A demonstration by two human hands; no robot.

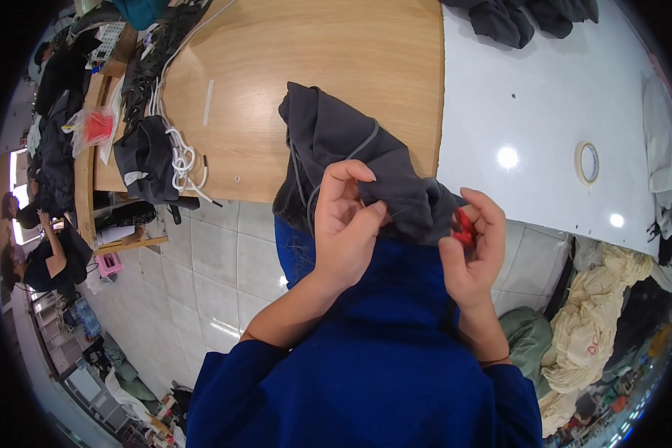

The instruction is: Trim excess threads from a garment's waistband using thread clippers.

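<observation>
A dark grey garment (pixel 336 127) with a thin grey cord hangs over the front edge of the wooden table into my lap. My left hand (pixel 347 224) is closed on its cloth, pinching a fold between thumb and fingertips. Closer to the right, my right hand (pixel 474 250) is curled at the other end of the same fold, with fingers bent at the cloth. In its palm sits a small red tool (pixel 465 228), perhaps thread snips; fingers hide most of it.
The wooden table (pixel 239 67) meets a white table (pixel 515 112), on which lies a tape roll (pixel 588 163). More dark cloth (pixel 493 19) lies at the far edge. White cords (pixel 183 160) hang at left. Cream fabric (pixel 593 321) is heaped at right. Other people (pixel 48 246) are far left.
</observation>
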